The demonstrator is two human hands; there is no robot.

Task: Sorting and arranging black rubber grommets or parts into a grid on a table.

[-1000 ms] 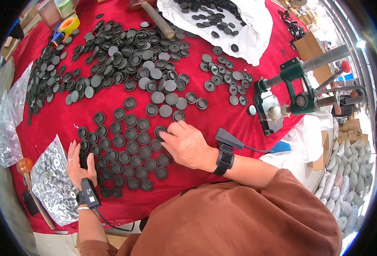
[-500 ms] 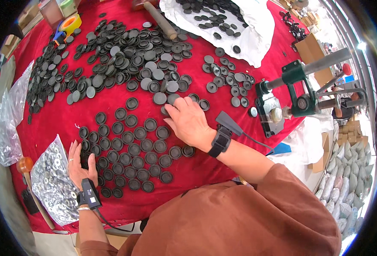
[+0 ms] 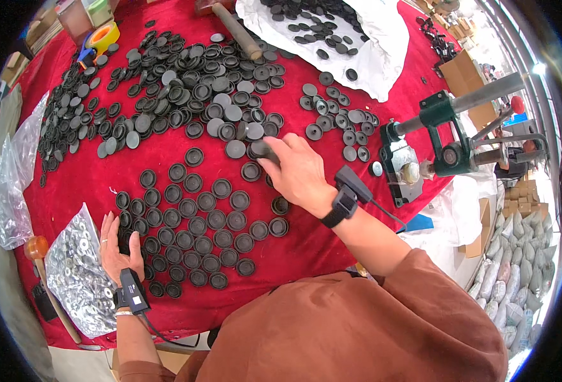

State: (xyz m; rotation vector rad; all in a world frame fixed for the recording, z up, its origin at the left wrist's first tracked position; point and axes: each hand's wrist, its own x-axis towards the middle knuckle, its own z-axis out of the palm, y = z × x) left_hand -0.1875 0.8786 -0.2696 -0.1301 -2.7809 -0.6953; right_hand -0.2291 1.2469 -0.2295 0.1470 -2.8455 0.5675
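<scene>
Rows of round dark caps [image 3: 197, 225], mostly hollow side up, lie on the red cloth in front of me. My left hand [image 3: 120, 254] rests flat at their left edge, fingers stretched out and thumb apart. My right hand [image 3: 298, 173] is at the lower right edge of a large loose heap of caps [image 3: 192, 83]. Its thumb and fingers pinch a dark round cap [image 3: 265, 151], partly hidden by the hand. Just below the fingers lies a cap with its hollow side up [image 3: 251, 170].
A green hand press [image 3: 443, 130] stands at the right, beside a group of caps with metal centres [image 3: 341, 118]. At the left lie a bag of washers [image 3: 80, 274] and a mallet [image 3: 55, 290]. A white sack [image 3: 383, 57] of caps lies at the back.
My right hand has moved slightly right and nearer me, with a cap now showing in its pinch. More caps show by that hand. The left hand stays nearly still.
</scene>
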